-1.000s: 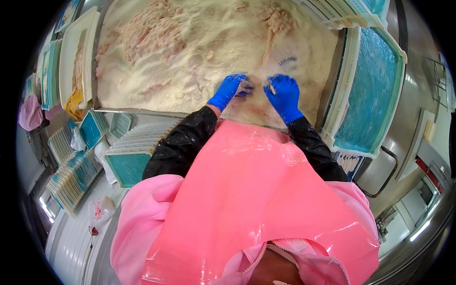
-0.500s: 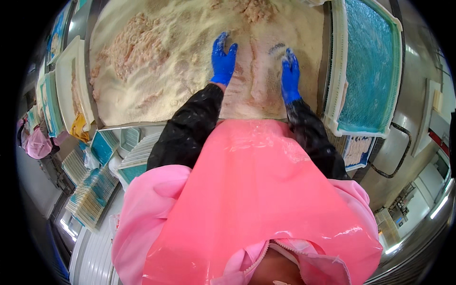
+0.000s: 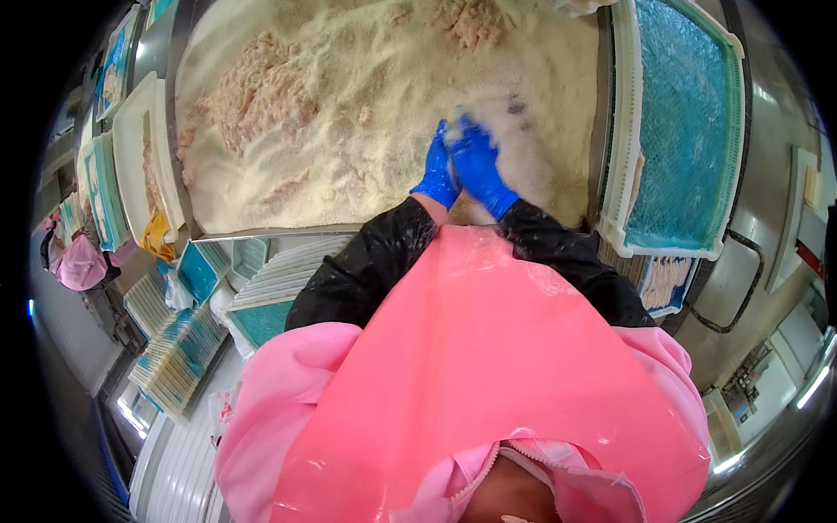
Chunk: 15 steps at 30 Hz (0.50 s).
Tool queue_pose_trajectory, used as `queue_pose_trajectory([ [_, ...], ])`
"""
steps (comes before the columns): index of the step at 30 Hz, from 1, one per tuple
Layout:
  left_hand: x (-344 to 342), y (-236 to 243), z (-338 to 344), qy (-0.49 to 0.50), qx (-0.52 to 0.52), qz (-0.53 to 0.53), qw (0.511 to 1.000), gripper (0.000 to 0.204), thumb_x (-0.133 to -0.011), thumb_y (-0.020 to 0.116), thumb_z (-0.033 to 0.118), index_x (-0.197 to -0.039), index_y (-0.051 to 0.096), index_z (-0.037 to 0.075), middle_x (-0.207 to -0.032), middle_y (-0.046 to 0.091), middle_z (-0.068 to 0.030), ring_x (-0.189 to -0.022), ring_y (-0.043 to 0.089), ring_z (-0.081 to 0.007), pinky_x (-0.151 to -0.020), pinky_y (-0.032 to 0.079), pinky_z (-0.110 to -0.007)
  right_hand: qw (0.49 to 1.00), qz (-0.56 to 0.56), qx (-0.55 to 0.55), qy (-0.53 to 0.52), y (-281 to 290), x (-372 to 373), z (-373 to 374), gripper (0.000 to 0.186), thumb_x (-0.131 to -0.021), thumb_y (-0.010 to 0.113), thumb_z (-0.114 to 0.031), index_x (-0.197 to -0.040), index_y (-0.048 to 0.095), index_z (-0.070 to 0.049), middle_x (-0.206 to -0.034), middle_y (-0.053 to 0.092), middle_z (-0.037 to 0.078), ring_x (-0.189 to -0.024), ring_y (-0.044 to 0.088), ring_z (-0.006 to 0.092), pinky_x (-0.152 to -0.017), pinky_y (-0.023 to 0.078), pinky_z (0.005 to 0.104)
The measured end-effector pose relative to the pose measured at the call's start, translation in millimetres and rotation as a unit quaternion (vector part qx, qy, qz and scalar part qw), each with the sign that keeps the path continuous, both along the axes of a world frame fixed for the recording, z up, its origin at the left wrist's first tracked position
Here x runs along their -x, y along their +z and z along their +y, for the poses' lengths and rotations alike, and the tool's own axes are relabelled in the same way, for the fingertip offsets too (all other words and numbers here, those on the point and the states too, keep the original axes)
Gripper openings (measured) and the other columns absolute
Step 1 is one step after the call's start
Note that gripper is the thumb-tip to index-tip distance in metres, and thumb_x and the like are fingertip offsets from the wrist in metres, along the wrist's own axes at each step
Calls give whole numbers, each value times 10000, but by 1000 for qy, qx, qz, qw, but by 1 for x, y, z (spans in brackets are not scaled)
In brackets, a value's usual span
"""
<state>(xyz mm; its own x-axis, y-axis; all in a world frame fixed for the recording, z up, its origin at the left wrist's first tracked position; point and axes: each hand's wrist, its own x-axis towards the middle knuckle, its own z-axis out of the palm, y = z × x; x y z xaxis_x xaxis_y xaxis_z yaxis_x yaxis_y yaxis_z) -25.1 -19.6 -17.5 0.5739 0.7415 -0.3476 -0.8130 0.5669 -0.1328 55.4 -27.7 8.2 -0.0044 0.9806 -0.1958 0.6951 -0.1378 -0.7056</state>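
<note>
Both my hands wear blue gloves and meet over pale crumb-like powder (image 3: pixel 375 174) in a wide metal-edged tray. My left hand (image 3: pixel 438 172) has its fingers stretched forward, close against the other hand. My right hand (image 3: pixel 481 166) lies beside it, fingers extended and their tips smeared by motion. I see nothing held in either hand, though the space between the palms is hidden. Powder covers most of the flesh-coloured strip beneath and beyond them. To the left rests a heap of raw pinkish meat pieces (image 3: pixel 266 87); a smaller meat pile (image 3: pixel 471 22) sits at the far side.
A white crate with a teal mesh-like lining (image 3: pixel 684 122) stands right of the tray. Below it shows a blue-lined tray of pale strips (image 3: pixel 667 283). White bins (image 3: pixel 144 148) stand on the left, one with a yellow cloth (image 3: pixel 157 235). Stacked racks (image 3: pixel 179 353) are at lower left.
My hands have come together from either side of the bare strip, the right one moving left and both nearer to me. Powder now covers much of that strip.
</note>
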Motion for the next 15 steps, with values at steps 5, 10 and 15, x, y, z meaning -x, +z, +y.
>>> queue_pose_trajectory([
  [5, -12, 35, 15, 51, 65, 169, 982, 503, -925, 321, 428, -1270, 397, 69, -1262, 463, -132, -1126, 456, -285, -992, 331, -399, 989, -120, -52, 70, 14, -29, 9, 559, -875, 408, -392, -1354, 320, -117, -1422, 259, 135, -1323, 209, 289, -1048, 60, 515],
  [10, -19, 67, 16, 95, -171, -102, 975, 461, -931, 330, 422, -1180, 471, 60, -1175, 524, -105, -1051, 504, -254, -937, 384, -351, 994, 93, -53, 26, 1, -9, -15, 590, -858, 446, -383, -1359, 298, -110, -1415, 257, 146, -1325, 179, 318, -1042, 59, 518],
  [15, 0, 38, 9, 19, 62, 63, 996, 468, -922, 322, 444, -1129, 497, 61, -1147, 529, -142, -1036, 504, -293, -912, 404, -390, 994, -66, -75, 38, 17, -54, -15, 458, -813, 528, -356, -1198, 487, -110, -1281, 409, 159, -1227, 305, 344, -998, 178, 485],
])
